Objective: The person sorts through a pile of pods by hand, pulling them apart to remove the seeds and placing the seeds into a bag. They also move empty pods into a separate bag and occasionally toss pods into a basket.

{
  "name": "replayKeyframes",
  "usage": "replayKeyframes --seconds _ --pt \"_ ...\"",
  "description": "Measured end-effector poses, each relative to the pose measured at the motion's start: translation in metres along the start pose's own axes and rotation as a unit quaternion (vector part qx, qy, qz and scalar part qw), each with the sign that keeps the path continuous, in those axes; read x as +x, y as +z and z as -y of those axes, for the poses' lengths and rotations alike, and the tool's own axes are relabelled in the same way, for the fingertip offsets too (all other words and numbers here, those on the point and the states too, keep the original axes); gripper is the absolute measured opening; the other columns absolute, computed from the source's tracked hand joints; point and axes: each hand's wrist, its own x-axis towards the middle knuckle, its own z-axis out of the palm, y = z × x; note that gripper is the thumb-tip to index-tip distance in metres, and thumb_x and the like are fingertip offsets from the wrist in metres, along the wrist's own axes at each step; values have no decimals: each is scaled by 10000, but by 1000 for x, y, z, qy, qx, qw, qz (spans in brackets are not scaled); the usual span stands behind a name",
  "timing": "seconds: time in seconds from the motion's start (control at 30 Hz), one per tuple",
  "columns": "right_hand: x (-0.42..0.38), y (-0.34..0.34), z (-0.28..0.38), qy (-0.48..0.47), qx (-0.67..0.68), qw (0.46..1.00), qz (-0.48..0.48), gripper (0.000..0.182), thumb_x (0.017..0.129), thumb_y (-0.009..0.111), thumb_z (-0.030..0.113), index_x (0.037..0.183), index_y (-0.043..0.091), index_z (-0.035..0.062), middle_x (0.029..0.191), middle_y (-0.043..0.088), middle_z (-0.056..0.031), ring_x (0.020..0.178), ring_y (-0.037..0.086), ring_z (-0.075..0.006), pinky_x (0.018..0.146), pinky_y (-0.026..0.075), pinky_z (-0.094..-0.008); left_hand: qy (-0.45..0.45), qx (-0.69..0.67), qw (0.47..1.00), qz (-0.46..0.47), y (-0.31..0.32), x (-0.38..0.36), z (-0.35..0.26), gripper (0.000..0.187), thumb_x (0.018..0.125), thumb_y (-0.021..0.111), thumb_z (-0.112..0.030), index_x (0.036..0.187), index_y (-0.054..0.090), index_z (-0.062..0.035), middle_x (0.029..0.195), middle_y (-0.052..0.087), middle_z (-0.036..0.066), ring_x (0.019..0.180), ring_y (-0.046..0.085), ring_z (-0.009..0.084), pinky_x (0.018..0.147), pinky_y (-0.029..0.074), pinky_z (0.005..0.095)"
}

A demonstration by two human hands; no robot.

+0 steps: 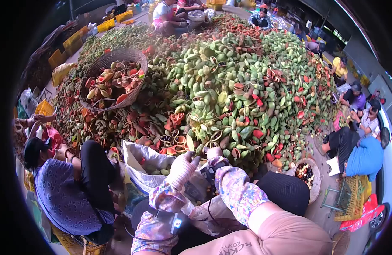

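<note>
My left hand [182, 169], in a pale glove, is raised over an open white sack [138, 155], its fingers curled together. My right hand [213, 154], gloved too and with a dark device at the wrist, is close by at the near edge of the heap of pods [230, 85]. Its fingers are bent inward. What either hand holds is too small and partly hidden to make out. Just beyond the hands lie split-open pods [174, 139] with dark seeds inside. Green pods or seeds [164, 171] lie in the sack.
A wicker basket [134, 95] of red-orange husks rests on the heap at left. A round basket [318, 180] of dark and pale seeds stands at my right. A yellow crate [353, 204] is beyond it. A person in purple [68, 195] sits at left; several others sit around the heap.
</note>
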Motion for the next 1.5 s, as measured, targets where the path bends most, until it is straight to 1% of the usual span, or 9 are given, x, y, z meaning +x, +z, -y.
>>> replayKeyframes --seconds 0.17,0.37,0.43,0.53,0.77,1.13,1.3,1.4,1.5 --pt "-39 -29 11 -10 419 908 7 294 784 669 319 754 643 27 589 597 -51 458 535 -172 441 402 -335 10 -112 992 -55 -4 4 14 352 855 587 -282 1056 611 6 762 640 69 671 577 143 644 457 278" --pt "-104 -95 20 -166 365 914 58 187 820 589 184 755 616 10 620 596 -38 484 546 -155 481 438 -303 -46 -297 953 -18 -3 1 19 411 881 555 -395 999 622 -7 704 585 -5 615 519 90 549 421 239" --pt "-152 -115 27 -211 113 971 -5 194 785 586 186 744 621 -1 590 590 -78 515 572 -177 512 461 -319 -88 -283 955 7 -7 -20 -2 527 863 528 -531 984 621 -27 696 575 -1 627 545 103 553 444 257" --pt "-239 -131 34 -315 -62 941 -111 213 749 559 215 802 639 25 716 624 -185 703 615 -352 684 490 -436 -109 -180 971 110 1 -47 -25 615 780 565 -652 910 617 -53 733 597 16 638 572 103 539 471 275" --pt "-299 -99 -22 -313 106 927 -177 178 867 493 199 939 542 44 739 600 -230 733 586 -425 655 461 -499 -37 -239 963 117 58 -99 -10 338 835 669 -358 900 634 -28 697 615 17 563 567 106 517 462 241" --pt "-186 -33 -67 -149 594 779 134 152 928 508 160 1048 591 121 837 575 -4 707 527 -94 580 434 -228 -58 -241 966 77 100 -107 16 205 878 597 -178 977 629 -2 755 634 27 586 568 109 532 473 240" --pt "-177 -19 -50 -238 448 840 191 411 804 620 -43 1197 526 30 1048 609 -47 936 578 -132 839 488 -251 -142 -376 913 74 85 -80 50 487 903 488 -501 962 627 -39 769 652 81 594 617 193 524 503 311" --pt "-190 -20 -44 -213 462 843 174 437 797 709 181 1185 553 53 964 652 -64 867 576 -149 792 464 -285 -302 -371 876 63 78 -65 60 761 762 415 -775 906 644 -64 756 647 87 610 616 205 537 490 347" --pt "-212 -41 -27 -164 294 935 109 509 695 726 104 1179 575 56 1068 639 -51 927 578 -134 869 456 -291 -307 -432 847 38 77 -58 60 569 827 542 -601 971 621 -57 869 649 92 660 620 200 578 507 325"
